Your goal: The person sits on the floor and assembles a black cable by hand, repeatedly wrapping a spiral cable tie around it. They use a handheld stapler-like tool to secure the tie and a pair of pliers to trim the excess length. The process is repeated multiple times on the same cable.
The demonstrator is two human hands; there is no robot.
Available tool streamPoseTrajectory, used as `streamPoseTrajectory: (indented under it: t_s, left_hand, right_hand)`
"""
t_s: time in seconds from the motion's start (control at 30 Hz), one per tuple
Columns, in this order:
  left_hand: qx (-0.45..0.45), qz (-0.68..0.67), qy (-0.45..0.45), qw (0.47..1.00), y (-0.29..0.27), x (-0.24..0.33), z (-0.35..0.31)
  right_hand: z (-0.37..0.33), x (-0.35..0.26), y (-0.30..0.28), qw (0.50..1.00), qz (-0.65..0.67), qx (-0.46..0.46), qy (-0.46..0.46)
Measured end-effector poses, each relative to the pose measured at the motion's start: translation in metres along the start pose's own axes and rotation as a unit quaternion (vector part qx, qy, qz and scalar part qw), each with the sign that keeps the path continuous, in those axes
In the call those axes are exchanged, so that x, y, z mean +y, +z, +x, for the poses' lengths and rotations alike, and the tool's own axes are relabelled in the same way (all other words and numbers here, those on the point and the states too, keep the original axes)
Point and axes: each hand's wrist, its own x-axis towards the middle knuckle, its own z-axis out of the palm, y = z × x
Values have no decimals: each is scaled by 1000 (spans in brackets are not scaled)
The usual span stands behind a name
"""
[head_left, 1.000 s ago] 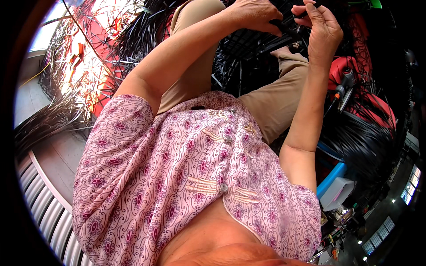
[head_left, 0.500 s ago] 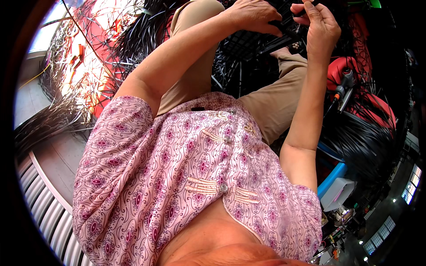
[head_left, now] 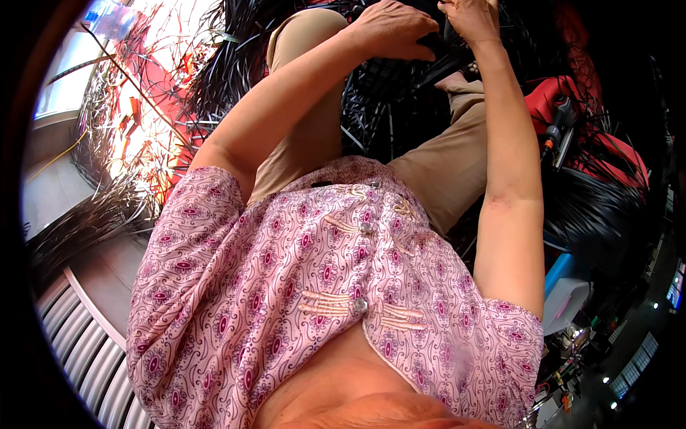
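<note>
Moved inward since a second earlier, a worker's right hand (head_left: 471, 20) neared the left hand (head_left: 393, 32), close to black latticework (head_left: 386, 70) between tan-trousered legs (head_left: 446, 175). The left curved downward, thumb apart; whether either hand pinched anything could not be told. Black strips (head_left: 221, 64) littered a red ground covering (head_left: 163, 99); a power tool (head_left: 561, 125) lay opposite, and lit windows (head_left: 634, 365) broke the dark hall.

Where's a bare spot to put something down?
The gray surface looks bare at left, between the bundle of black strips and silver slats, and again above that bundle, below the yellow cord. It's crowded between the tan trouser legs, where loose strips tangle.
</note>
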Motion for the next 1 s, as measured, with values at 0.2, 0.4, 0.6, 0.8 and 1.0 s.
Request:
streamPoseTrajectory:
  t_s: [0.2, 0.4, 0.6, 0.8, 1.0]
  left_hand:
    - [83, -150, 70, 983, -7, -1, 4]
    - [67, -131, 69, 987, 7, -9, 5]
    - [48, -146, -6, 988, 7, -7, 7]
    - [42, -99, -27, 994, 7, -13, 2]
    - [58, -94, -23, 994, 2, -9, 2]
  right_hand:
    - [0, 16, 24, 998, -60, -34, -4]
    - [4, 9, 9, 999, 7, -49, 18]
    - [-4, 9, 3, 974, 207, 53, 71]
    - [8, -12, -32, 917, 376, 92, 98]
    - [1, -22, -44, 884, 433, 112, 138]
